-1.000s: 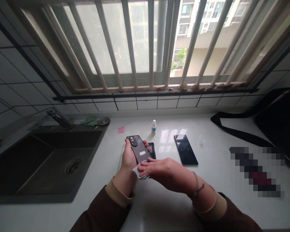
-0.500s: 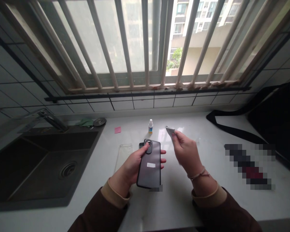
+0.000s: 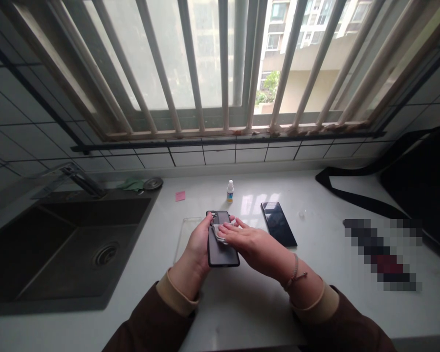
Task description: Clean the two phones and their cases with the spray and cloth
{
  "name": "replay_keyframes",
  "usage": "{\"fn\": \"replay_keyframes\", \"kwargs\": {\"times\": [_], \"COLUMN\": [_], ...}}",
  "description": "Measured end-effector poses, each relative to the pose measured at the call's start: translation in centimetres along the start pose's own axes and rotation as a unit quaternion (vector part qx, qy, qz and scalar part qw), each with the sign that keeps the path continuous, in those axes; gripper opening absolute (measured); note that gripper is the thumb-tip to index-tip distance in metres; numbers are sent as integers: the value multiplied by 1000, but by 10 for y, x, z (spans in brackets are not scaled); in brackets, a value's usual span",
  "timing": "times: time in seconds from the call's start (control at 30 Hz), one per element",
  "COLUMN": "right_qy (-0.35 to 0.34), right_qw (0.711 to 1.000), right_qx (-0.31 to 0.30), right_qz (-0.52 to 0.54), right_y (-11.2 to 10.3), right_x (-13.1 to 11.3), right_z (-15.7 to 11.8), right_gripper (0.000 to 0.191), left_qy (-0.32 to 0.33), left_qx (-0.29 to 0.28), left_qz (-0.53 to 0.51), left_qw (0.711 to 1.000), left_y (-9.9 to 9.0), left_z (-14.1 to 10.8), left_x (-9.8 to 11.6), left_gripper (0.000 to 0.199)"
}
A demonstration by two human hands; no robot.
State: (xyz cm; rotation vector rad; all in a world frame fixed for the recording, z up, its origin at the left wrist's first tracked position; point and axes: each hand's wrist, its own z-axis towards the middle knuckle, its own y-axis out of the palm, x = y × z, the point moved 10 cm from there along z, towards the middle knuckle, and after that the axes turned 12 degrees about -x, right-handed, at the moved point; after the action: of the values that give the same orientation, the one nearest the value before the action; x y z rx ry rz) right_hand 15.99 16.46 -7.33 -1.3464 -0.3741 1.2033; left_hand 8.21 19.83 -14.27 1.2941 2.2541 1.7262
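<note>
My left hand (image 3: 198,244) holds a black-rimmed phone case (image 3: 229,259) with a smoky, see-through back; I cannot tell whether a phone is inside it. Its thumb lies along the left edge, near the camera area at the top. Across the back, my right hand (image 3: 254,242) presses a small folded pale grey cloth (image 3: 218,233) with its fingers laid nearly flat. The fingers cover part of the cloth and the case. A dark phone (image 3: 279,225) lies on the counter just beyond my right hand.
A small white bottle (image 3: 230,191) stands behind the hands. A pink paper note (image 3: 180,196) and a clear phone case (image 3: 183,239) lie left of centre. At left is a dark sink (image 3: 128,254) with a faucet (image 3: 82,180); a black bag (image 3: 421,181) sits at right.
My right hand has moved left and down, bringing the cloth onto the back of the case. The dark phone, mostly hidden before, now shows on the counter.
</note>
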Motion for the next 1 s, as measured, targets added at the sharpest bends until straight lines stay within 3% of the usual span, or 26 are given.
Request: {"fn": "replay_keyframes", "kwargs": {"times": [0.1, 0.33, 0.5, 0.57, 0.63, 0.73, 0.8, 0.87, 0.93, 1.0], "right_qy": [-38, -80, -11, 42, 113, 238, 302, 330, 291, 196], "right_qw": [998, 981, 934, 895, 858, 826, 828, 851, 899, 951], "right_qx": [-11, -42, -24, 52, 185, 361, 399, 380, 315, 220], "right_qz": [43, 173, 357, 440, 466, 361, 251, 150, 93, 90], "right_y": [1, -7, -28, -38, -51, -68, -76, -81, -78, -63], "right_x": [-15, -38, -18, 7, 40, 73, 76, 68, 56, 40], "right_z": [2, 1, -7, -13, -28, -64, -79, -78, -61, -37], "right_gripper": [51, 36, 30, 33, 39, 44, 45, 42, 37, 33], "left_qy": [10, 109, 88, 54, 20, -40, -70, -82, -79, -65], "left_qx": [11, 52, 24, -14, -46, -85, -107, -122, -123, -104], "left_qz": [2, -5, 23, 38, 62, 111, 143, 169, 183, 180], "left_qw": [1000, 993, 996, 998, 997, 989, 981, 975, 972, 976], "left_y": [-7, -20, -9, 5, 17, 28, 30, 29, 26, 23], "left_z": [-1, -8, -10, -11, -15, -22, -26, -26, -24, -20], "left_x": [4, 32, 35, 30, 23, 7, -3, -9, -10, -7], "left_gripper": [60, 53, 54, 57, 57, 50, 47, 45, 45, 43]}}
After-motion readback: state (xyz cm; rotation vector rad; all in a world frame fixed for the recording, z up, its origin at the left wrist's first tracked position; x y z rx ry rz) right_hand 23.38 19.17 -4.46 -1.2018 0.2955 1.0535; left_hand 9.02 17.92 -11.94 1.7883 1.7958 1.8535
